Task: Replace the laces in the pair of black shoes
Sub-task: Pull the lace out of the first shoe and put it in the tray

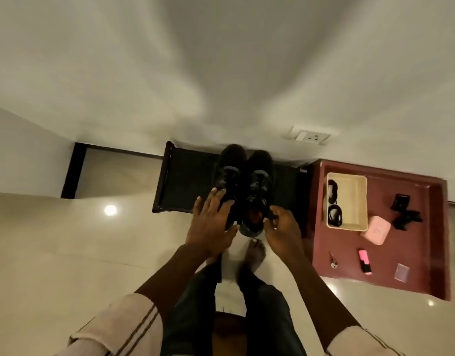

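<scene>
Two black shoes (pixel 243 186) paired, toes at 12 o'clock; left hand (pixel 211 224) spread flat on one, right hand (pixel 280 229) pinches other's heel rim.

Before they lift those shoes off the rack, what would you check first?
1. Left shoe and right shoe side by side on rack: ok.
2. Right hand pinches right shoe at the heel: ok.
3. Left hand grips left shoe: not ok, its fingers lie spread on it.
4. Old laces out: cannot tell, too dark.
5. New laces ready: cannot tell; black coils lie in tray on table.
</scene>
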Demonstrator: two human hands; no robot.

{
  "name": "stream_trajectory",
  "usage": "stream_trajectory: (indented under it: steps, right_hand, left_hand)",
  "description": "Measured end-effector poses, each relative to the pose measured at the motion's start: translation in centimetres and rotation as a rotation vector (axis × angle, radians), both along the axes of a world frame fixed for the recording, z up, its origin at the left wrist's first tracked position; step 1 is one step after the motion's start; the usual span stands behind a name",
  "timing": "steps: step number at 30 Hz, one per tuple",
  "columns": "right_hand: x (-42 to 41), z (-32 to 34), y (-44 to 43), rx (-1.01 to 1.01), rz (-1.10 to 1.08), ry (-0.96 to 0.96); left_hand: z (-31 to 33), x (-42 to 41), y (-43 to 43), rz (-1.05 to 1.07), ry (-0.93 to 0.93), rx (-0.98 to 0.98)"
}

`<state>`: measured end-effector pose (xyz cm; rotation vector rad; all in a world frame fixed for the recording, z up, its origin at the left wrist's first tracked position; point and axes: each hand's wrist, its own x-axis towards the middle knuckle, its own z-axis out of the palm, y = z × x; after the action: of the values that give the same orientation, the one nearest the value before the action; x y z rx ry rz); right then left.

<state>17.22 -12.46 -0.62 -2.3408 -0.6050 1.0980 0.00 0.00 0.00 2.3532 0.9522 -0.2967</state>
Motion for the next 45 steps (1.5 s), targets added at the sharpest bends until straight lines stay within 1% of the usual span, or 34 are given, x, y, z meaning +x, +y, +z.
stream_trajectory:
  steps: [2,4,8,12,16,19,21,24,28,30,33,38,40,42,45]
  right_hand:
    - [0.4,-3.1,0.6,0.014,0.001,-0.018]
    - [0.6,-6.1,1.2,0.016,0.055,-0.039]
    - [1.1,-11.6,1.3,0.057,0.111,-0.248]
    - [2.0,-13.3,1.5,0.125,0.115,-0.418]
    - [2.8,-14.1,1.3,0.172,0.13,-0.471]
    - [2.8,-15.0,1.2,0.197,0.166,-0.496]
    - [2.5,-15.6,1.2,0.211,0.194,-0.448]
    - [3.0,-16.0,1.9,0.261,0.129,-0.379]
    - [3.9,-14.9,2.7,0.208,0.131,-0.424]
    - [4.1,-14.1,3.0,0.159,0.117,-0.478]
    - [3.5,-12.7,2.9,0.119,0.096,-0.621]
    - [2.7,-11.1,2.2,0.226,0.025,-0.746]
    - [2.4,-11.1,1.8,0.265,-0.008,-0.711]
    - [2.0,-11.3,1.3,0.306,-0.027,-0.61]
    - [1.7,-11.8,0.3,0.452,-0.095,-0.485]
  left_hand:
    - [-3.3,1.4,-0.1,-0.034,-0.002,0.088]
    - [-6.3,2.7,0.1,-0.056,0.005,0.131]
    - [-12.5,4.4,-0.2,-0.082,-0.029,0.233]
    - [-16.0,5.1,-0.7,-0.046,-0.16,0.308]
    - [-18.1,5.6,-0.9,0.005,-0.19,0.419]
    - [-19.1,5.6,-0.8,0.0,-0.211,0.463]
    - [-19.4,5.5,-0.6,-0.006,-0.205,0.471]
    - [-19.3,5.8,-0.3,-0.015,-0.202,0.476]
    - [-18.9,5.8,-0.4,-0.023,-0.181,0.459]
    - [-18.8,5.7,-0.5,-0.032,-0.168,0.451]
    - [-18.6,5.4,-0.6,-0.027,-0.193,0.422]
    - [-18.8,5.3,-0.5,-0.011,-0.22,0.409]
    - [-18.8,5.3,-0.4,-0.011,-0.229,0.412]
    - [-18.8,5.3,-0.4,-0.008,-0.235,0.409]
    - [-18.8,5.3,-0.4,-0.002,-0.233,0.4]
